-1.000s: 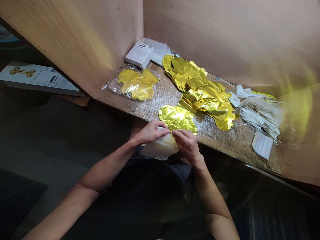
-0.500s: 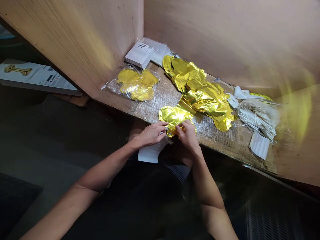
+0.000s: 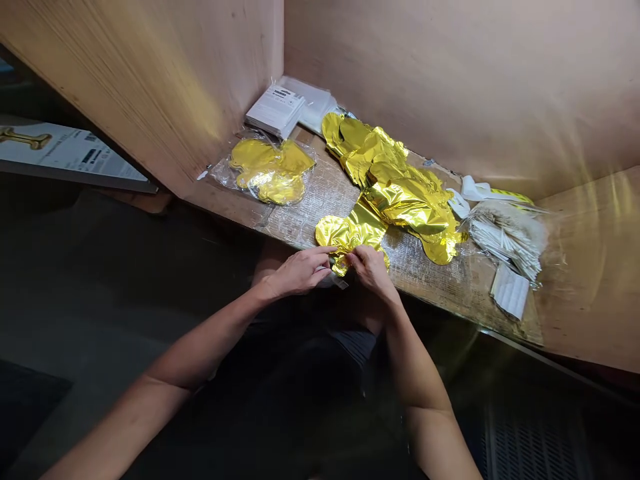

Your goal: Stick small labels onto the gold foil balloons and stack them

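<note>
Gold foil piece point(image 3: 350, 231) is lying at the tabletop's point(image 3: 334, 180) front edge, its long axis slanting from beneath the foil pile point(image 3: 405, 203) toward the hands. Bagged foil point(image 3: 275, 167) is sitting left of the pile, white sticks point(image 3: 505, 237) right. The right hand's point(image 3: 371, 270) fingers are pinching foil; the left hand point(image 3: 299, 272) is angling inward (its grip unclear).

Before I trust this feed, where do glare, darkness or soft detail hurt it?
All in the head view: bright glints break up the gold foil at the right hand; yellow light streaks the right panel; the floor at left lies in deep shadow; small print on the cards is unreadable.
</note>
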`<state>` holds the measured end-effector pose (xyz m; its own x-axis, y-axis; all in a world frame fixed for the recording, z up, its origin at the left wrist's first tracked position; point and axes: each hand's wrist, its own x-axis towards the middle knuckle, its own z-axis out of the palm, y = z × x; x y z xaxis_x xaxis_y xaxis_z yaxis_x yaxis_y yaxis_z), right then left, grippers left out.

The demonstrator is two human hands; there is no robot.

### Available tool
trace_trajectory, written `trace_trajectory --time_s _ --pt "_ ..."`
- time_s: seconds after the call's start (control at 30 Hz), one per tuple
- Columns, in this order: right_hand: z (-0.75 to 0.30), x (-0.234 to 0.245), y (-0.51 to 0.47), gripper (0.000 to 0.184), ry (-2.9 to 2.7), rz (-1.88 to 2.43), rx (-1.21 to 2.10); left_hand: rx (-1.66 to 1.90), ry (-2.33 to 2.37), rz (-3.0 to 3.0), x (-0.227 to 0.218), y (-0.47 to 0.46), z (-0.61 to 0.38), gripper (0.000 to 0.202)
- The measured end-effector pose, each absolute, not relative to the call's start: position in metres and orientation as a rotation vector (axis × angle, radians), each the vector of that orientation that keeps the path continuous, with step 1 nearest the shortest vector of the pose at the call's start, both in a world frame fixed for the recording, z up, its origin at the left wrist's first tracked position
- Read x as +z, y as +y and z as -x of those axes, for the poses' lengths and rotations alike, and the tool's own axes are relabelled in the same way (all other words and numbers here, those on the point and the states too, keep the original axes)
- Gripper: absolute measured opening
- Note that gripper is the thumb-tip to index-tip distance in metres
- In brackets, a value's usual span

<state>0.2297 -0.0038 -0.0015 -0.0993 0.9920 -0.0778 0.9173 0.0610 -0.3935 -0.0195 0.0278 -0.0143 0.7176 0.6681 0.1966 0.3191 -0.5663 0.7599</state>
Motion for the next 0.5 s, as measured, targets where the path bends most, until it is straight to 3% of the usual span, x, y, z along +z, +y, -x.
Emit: trace_trajectory --time_s 0.1,0.23,0.43,0.5 --pt "-0.236 0.005 0.006 0.039 -1.992 1.932 0.743 0.736 0.667 -2.171 -0.014 0.024 0.017 0.019" --pt "-0.234 0.008 0.012 0.041 -1.891 1.909 0.904 0.564 0.678 -2.360 -0.020 0.017 0.013 0.016" --pt "-0.257 0.025 0.029 0.039 -1.878 1.855 0.934 0.442 0.768 -2.507 -0.026 0.013 0.011 0.018" --pt "-0.291 0.044 0.043 0.037 -1.757 1.951 0.772 0.461 0.777 -2.443 -0.026 0.014 0.012 0.019"
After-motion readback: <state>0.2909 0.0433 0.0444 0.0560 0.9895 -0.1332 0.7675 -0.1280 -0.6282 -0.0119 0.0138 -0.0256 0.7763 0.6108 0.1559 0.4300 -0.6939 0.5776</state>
